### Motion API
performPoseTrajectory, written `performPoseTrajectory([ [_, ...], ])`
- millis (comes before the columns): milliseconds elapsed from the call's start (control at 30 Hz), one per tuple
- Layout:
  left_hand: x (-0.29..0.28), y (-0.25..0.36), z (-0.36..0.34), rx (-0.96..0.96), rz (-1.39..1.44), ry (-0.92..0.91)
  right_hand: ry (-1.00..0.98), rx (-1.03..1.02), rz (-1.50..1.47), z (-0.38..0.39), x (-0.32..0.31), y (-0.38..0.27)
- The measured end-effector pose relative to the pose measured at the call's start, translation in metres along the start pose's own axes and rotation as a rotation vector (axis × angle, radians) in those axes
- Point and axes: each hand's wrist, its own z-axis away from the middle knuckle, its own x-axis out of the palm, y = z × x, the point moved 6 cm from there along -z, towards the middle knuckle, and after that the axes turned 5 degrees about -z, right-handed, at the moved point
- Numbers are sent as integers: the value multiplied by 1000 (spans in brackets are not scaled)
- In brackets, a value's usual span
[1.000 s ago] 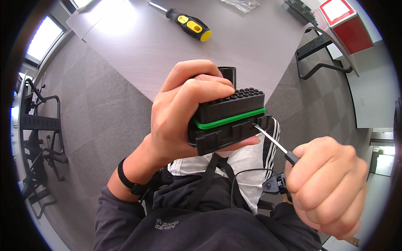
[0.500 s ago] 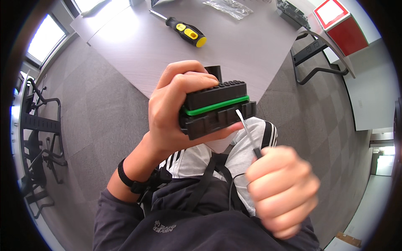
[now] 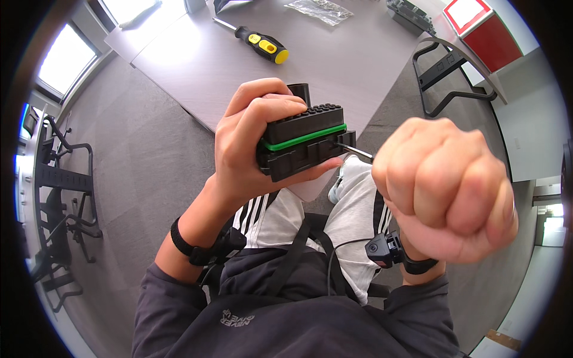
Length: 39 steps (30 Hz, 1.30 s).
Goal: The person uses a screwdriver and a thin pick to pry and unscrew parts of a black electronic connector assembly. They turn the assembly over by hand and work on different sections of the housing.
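Observation:
My left hand (image 3: 242, 146) grips a black multi-pin connector housing (image 3: 305, 124) with a bright green seal around its middle, thumb below and fingers over the top. Small round bumps cover its upper face, and a short black tube sticks up behind it. In a fist, my right hand (image 3: 444, 185) holds a flat-blade screwdriver (image 3: 359, 153); its handle is hidden inside the fingers. The metal blade points left, and its tip meets the right part of the housing's lower side, below the green seal. How deep the tip sits cannot be seen.
Beyond my hands is a pale table (image 3: 334, 59). On it lie a black and yellow screwdriver (image 3: 262, 46), a clear plastic bag (image 3: 320, 10) and a dark grey ribbed part (image 3: 410, 17). A red and white box (image 3: 492, 39) stands at the far right.
My right hand has risen and turned over, bringing the blade from an upward slant beside the housing to nearly level against its side. The left hand and housing have shifted slightly up.

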Motion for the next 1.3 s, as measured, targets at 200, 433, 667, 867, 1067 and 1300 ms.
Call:
performPoseTrajectory([
  [200,-6,-6,4,-57,-28,-3,-88,-125,64,6,10,6],
  [433,-5,-4,4,1,-34,-12,-134,-157,75,9,12,1],
  [667,-5,-2,3,-32,-39,0,-164,-204,87,12,17,2],
  [867,-5,-1,3,14,-93,-5,-51,-69,-48,7,-8,6],
  [1067,-4,1,1,17,-91,-29,-44,86,-175,-3,-20,5],
  [1300,-5,-4,8,2,-85,-109,46,221,-209,-8,-21,12],
])
